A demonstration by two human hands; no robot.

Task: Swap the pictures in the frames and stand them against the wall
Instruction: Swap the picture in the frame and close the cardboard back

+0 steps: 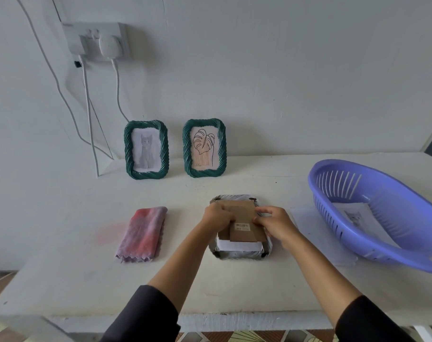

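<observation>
A grey frame (242, 255) lies face down on the white table (86, 243), its brown cardboard back panel (244, 233) partly slid away from me so that white paper (239, 246) shows at the near end. My left hand (216, 217) presses on the panel's left side and my right hand (274, 223) grips its right edge. Two green frames stand against the wall: one with a cat picture (146, 150), one with a leaf drawing (204, 148).
A folded pink and purple cloth (143, 234) lies left of the grey frame. A purple plastic basket (380, 213) at the right holds a printed sheet (358, 215). Another white sheet (308, 223) lies under the basket's left edge. Cables hang from a wall socket (99, 40).
</observation>
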